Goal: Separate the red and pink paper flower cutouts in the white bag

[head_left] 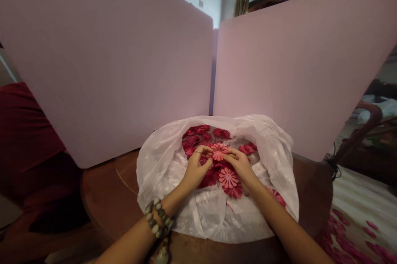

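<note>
Between the fingertips of both hands is a pink flower cutout (pixel 219 152) with many narrow petals. My left hand (pixel 198 167) pinches its left edge, and my right hand (pixel 240 165) pinches the right edge. Just below lies another pink flower cutout (pixel 228 178), resting on a darker red one (pixel 233 191). Around them, a white plastic bag (pixel 211 222) lies wide open, with many dark red flower pieces (pixel 190 142) inside. Part of the pile is hidden behind my hands.
The bag sits on a round brown wooden table (pixel 107 189). Two tall pink panels (pixel 124 70) stand behind it. A person in red clothing (pixel 25 132) is at the left. Red petal pieces (pixel 347 239) lie on the floor at the right, near a wooden chair (pixel 369 115).
</note>
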The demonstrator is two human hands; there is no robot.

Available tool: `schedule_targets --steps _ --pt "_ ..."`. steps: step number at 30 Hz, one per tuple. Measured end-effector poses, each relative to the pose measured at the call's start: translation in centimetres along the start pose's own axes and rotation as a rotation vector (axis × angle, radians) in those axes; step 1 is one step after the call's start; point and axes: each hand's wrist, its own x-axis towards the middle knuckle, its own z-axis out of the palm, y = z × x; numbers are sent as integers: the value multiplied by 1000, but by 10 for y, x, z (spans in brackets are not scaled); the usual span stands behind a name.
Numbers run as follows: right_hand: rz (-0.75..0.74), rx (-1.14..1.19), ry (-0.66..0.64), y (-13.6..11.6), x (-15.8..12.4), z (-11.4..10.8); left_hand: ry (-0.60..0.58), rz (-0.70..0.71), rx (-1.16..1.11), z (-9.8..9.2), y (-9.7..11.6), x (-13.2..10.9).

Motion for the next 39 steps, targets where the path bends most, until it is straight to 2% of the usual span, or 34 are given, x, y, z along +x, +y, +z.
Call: schedule_targets --steps 4,7,10,12,16,19,22,28,33,39 --pt "4 -23 10 -1 -1 1 8 -9 -7 -1 1 -1" --pt "1 -15 -68 -3 -3 2 56 -34 -41 -1 0 0" --pt "-42 -91 -144 -3 -3 2 19 -40 -80 -1 -1 -1" --pt "-98 -198 -149 -3 -3 1 -24 14 -31 -1 1 -2" --pt "-179 -356 -112 2 0 -3 -30 207 135 -2 7 -4" --pt "-207 -445 -55 6 1 -4 -58 256 181 -3 10 -4" --pt "-220 -488 -10 8 1 -3 -94 212 181 -3 10 -5" --pt "-199 -479 48 7 -3 2 -156 -22 35 1 9 -8" --pt "-136 -413 34 7 -4 2 -205 -67 -86 4 4 -8" --pt "-71 -244 -56 5 -2 2 -123 -174 -324 2 2 -1"
